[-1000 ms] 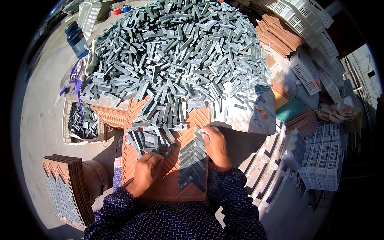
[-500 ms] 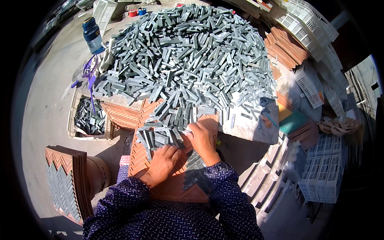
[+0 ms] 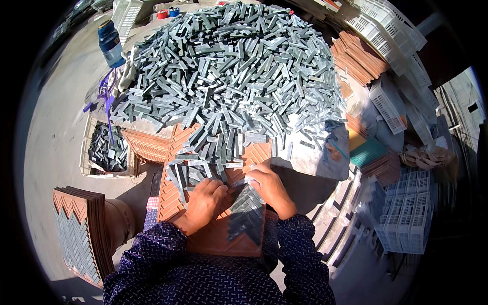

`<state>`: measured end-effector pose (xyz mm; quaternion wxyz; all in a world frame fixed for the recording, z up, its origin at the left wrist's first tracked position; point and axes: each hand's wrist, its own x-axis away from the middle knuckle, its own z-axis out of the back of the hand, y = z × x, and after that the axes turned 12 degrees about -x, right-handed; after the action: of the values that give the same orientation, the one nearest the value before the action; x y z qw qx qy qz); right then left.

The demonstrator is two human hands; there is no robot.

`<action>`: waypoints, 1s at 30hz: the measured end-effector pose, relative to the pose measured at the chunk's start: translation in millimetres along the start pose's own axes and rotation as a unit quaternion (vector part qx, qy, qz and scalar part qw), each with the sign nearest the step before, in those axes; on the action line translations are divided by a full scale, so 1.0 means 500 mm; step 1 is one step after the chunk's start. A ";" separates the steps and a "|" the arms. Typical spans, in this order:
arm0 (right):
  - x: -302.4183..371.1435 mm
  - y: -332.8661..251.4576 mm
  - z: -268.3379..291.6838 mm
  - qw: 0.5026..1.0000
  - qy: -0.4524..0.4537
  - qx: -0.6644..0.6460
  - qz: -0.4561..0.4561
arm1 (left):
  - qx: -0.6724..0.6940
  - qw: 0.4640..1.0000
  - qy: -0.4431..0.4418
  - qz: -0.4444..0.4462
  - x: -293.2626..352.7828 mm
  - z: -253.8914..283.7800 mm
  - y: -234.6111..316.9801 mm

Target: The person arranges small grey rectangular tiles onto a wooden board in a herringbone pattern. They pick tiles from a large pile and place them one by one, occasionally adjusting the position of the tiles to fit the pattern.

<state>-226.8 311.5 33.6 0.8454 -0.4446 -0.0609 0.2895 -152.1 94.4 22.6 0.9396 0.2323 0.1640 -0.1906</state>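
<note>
Right hand [image 3: 269, 189] has moved nearer the person and to the right over the board [image 3: 218, 245]: half a second ago its fingertips were among the loose strips [image 3: 195, 173], and now they are at the far end of the laid strips [image 3: 245, 216]. Its thumb and fingers are nearly together on a pale strip end [image 3: 248, 180]; whether they grip it or press it, I cannot tell. Left hand [image 3: 205, 201] has hardly shifted on the board. Its fingers are loosely curled beside the near edge of the loose strips, and what lies under them is hidden.

One board lies before the person, just beyond the lap, its long axis running away from the body. Laid strips cover part of its right side in slanting rows that meet in peaks pointing away from the person; the single strips slant across the board's length. The strips overlap too much to count.

Past the board's far end spreads one large pile [image 3: 229, 76] of grey strips, lying every which way on a pale slab [image 3: 315, 163]. To the left are one box [image 3: 84, 155] of strips, one upright bottle [image 3: 111, 47] and one stack [image 3: 76, 239] of boards, its top one bearing grey strips. Two rolls, one red [image 3: 162, 14] and one blue [image 3: 174, 11], sit behind the bottle. White crates [image 3: 404, 218] stand to the right.
</note>
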 end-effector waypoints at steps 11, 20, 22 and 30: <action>-0.027 0.008 0.022 0.996 -0.070 0.017 0.047 | 0.038 0.998 -0.039 -0.026 0.050 -0.023 0.037; -0.059 0.021 0.022 0.981 -0.120 0.097 0.117 | -0.042 0.999 0.011 0.012 -0.013 -0.047 0.031; -0.061 0.018 0.029 0.982 -0.121 0.105 0.096 | -0.067 0.998 -0.006 -0.006 -0.022 -0.059 0.028; -0.059 0.015 0.013 0.992 -0.071 0.074 0.079 | -0.101 0.994 -0.023 -0.029 -0.013 -0.069 0.024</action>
<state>-256.7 303.3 36.1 0.8442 -0.3622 -0.0643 0.3900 -160.2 123.2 1.0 0.9559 0.1270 0.1676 -0.2050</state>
